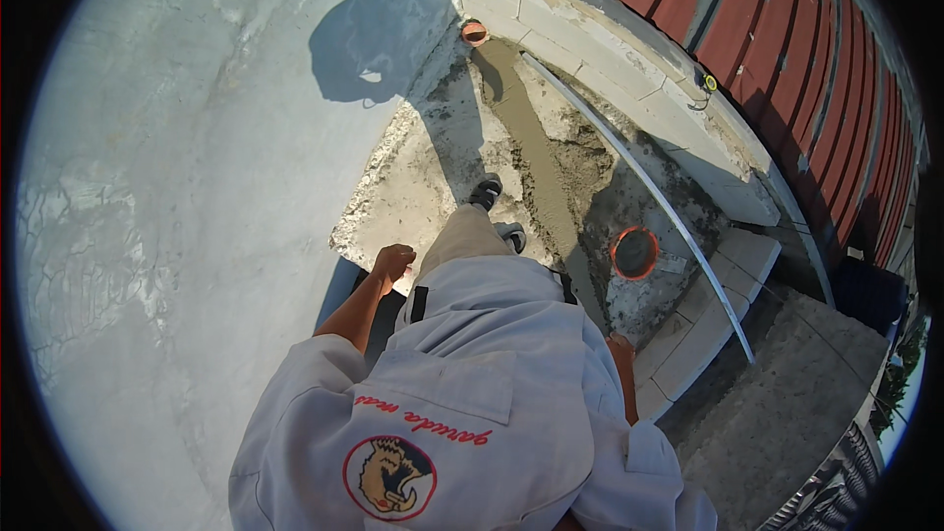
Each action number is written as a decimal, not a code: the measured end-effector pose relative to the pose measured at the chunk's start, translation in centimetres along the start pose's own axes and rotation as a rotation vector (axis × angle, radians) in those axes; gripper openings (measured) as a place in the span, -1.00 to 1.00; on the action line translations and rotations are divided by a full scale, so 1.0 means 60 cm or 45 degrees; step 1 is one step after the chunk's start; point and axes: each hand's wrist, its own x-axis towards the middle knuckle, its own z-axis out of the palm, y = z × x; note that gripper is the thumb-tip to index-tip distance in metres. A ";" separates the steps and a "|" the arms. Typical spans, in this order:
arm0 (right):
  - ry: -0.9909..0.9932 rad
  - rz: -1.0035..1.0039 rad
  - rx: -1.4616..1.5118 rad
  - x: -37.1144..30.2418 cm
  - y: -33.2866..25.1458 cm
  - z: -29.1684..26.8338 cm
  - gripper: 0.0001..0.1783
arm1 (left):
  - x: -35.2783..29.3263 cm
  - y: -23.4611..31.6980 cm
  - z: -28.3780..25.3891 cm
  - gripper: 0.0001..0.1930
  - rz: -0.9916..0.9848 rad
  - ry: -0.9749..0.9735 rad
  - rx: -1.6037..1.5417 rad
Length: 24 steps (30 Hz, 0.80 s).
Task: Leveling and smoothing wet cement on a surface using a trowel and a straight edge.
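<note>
My left hand hangs beside my left hip over the edge of the concrete ledge, its fingers curled in, and nothing shows in it. My right hand is low by my right side, nearest the pale blocks; my shirt and the angle hide most of its fingers. Ahead and to the right, an orange-rimmed bucket holds grey mortar. A strip of wet mortar runs along the ledge past my shoes. A long metal straightedge lies to its right, reaching across the low blocks.
A white block wall borders the ledge, with a red ribbed metal roof beyond. A yellow tape measure rests on the wall top. Another orange container stands at the far end. On the left, the ledge edge meets a pale grey surface.
</note>
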 end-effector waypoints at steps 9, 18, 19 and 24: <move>0.028 0.040 0.117 -0.009 0.001 -0.007 -0.54 | 0.069 -0.091 -0.020 -0.74 0.550 -0.178 0.395; -0.082 -0.017 0.109 0.028 0.003 -0.020 -0.53 | 0.042 -0.136 -0.030 -0.57 -0.443 -0.425 -0.335; -0.103 -0.061 0.097 0.036 0.006 -0.025 -0.53 | 0.022 -0.126 -0.027 -0.58 -0.459 -0.349 -0.322; -0.127 -0.093 -0.030 0.068 -0.013 -0.050 -0.51 | -0.062 -0.124 -0.015 -0.62 -0.389 -0.111 -0.074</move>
